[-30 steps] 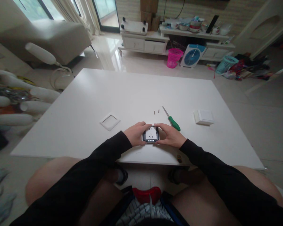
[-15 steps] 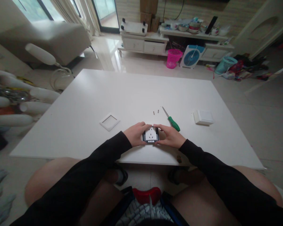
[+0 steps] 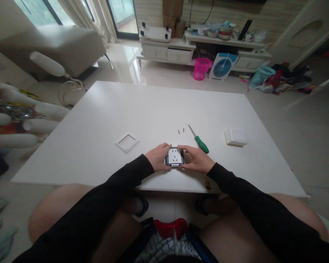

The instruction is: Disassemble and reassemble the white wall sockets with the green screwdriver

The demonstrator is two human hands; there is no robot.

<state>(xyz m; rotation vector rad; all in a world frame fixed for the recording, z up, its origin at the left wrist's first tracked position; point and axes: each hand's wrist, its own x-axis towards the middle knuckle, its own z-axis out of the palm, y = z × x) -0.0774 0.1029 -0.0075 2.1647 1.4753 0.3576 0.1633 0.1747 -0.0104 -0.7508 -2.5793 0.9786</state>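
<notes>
Between my two hands is a wall socket, its white face with dark slots turned up and a dark frame around it. My left hand grips its left side, thumb and fingers closed on the edge. On the opposite edge, my right hand holds it the same way. Just beyond my right hand lies a screwdriver with a green handle. Two small screws rest near its tip. A white cover frame lies flat to the left of my left hand.
On the right of the white table sits a white box-shaped piece. A small brown mark or object is near the front edge. Past the table stand a pink basket, a blue fan and a low cabinet.
My left thumb has shifted slightly along the socket's upper left corner. Both hands still hold the socket in nearly the same place.
</notes>
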